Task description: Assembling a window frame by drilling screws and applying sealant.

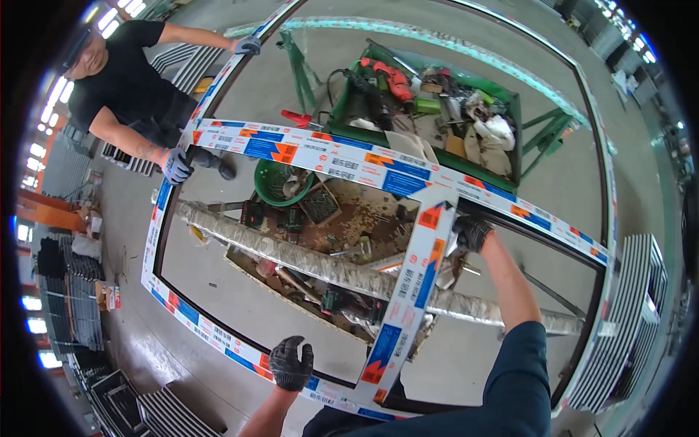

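Note:
A large window frame (397, 320), wrapped in white, blue and orange protective film, lies across the view, divided by a long crossbar and a shorter bar that meets it in a T-joint. My right hand (475, 233), in a dark knit glove, grips the frame beside that joint, its fingertips partly hidden. Over the frame's near rail is my left hand (291, 363), also gloved, its fingers loosely bent and apart; whether it touches the rail is unclear. At the far left, a co-worker's gloved hands (176, 166) hold the frame's side.
A film-wrapped support bar (291, 251) runs beneath the frame. Below lies a tool tray (331, 320) with drills and a green bowl (280, 182). Beyond the crossbar, a green bin (518, 138) holds a red power drill (393, 80) and rags. Stacked profiles (619, 328) stand at right.

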Tool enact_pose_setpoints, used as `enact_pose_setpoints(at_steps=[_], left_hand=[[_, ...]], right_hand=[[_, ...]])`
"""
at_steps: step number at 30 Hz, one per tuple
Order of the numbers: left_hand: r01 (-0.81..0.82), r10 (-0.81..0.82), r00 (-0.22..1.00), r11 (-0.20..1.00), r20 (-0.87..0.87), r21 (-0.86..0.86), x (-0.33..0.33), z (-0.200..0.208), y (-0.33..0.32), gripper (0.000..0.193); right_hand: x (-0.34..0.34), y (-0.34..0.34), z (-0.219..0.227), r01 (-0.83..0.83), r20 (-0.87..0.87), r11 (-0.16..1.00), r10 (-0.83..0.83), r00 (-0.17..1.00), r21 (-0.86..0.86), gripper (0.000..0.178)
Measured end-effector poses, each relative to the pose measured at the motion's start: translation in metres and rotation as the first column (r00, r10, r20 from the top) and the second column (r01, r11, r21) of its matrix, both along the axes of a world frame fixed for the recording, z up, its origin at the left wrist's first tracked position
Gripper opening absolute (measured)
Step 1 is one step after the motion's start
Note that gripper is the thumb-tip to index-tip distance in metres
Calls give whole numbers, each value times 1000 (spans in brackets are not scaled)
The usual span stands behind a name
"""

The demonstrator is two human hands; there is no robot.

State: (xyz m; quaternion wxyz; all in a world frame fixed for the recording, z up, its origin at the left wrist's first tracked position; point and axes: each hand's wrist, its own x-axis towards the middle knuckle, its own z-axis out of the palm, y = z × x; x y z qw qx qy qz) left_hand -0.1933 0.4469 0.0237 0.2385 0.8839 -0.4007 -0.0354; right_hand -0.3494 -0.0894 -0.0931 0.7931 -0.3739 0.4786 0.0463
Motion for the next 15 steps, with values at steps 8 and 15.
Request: enact_pose_setpoints(at_steps=[8, 15], left_hand=[[-32, -3, 990, 970, -143, -240, 6, 14, 4, 30], [552, -914, 398, 168, 81, -817, -58, 210, -150, 93]], right_hand=[[-119, 142, 240, 197, 374, 642, 151, 915, -741, 28], [-134, 344, 423, 335, 407, 460, 64, 911, -822, 53]])
